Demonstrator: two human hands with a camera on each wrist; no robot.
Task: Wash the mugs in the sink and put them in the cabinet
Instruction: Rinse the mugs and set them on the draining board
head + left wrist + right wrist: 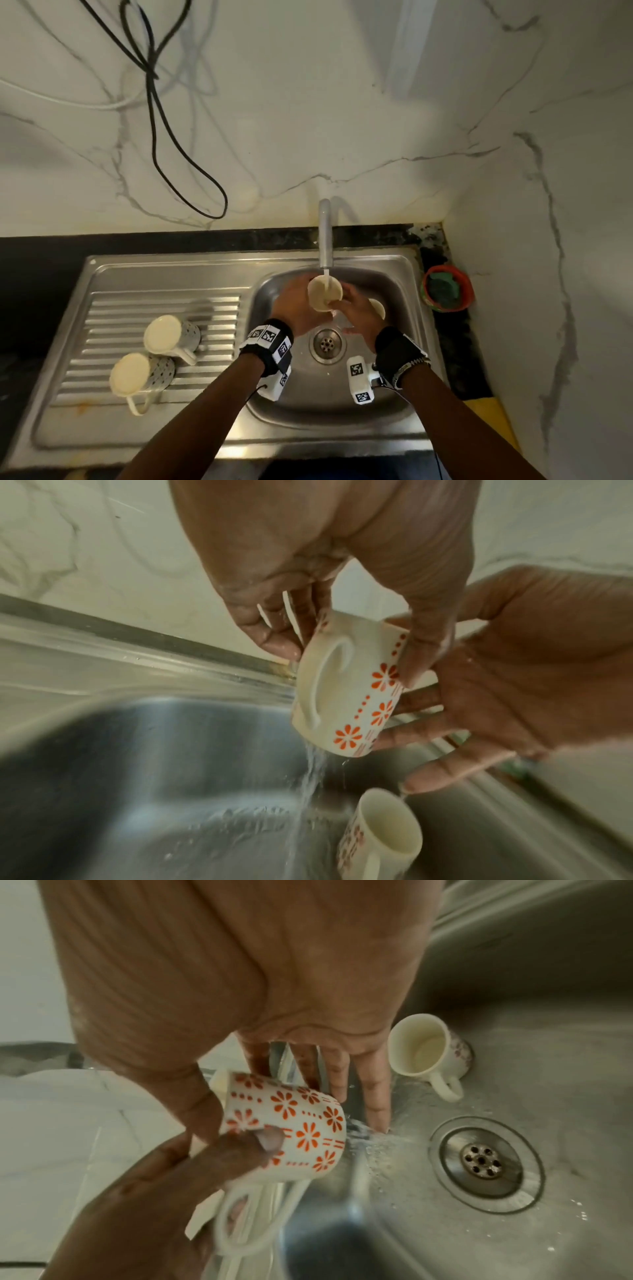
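Cream flowered mug (324, 294), mouth tilted to twelve o'clock under the tap (324, 236): my left hand (297, 305) grips it, my right hand (358, 313) lies open-fingered against its three o'clock side.

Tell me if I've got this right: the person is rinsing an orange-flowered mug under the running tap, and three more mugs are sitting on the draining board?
Not quite: the head view shows two mugs on the draining board, a nearer mug and a farther mug. The rest holds: both hands rinse the orange-flowered mug under the running tap.

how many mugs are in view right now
4. One mug is held under the tap by the left hand; one stands in the sink basin; two lie on the drainboard.
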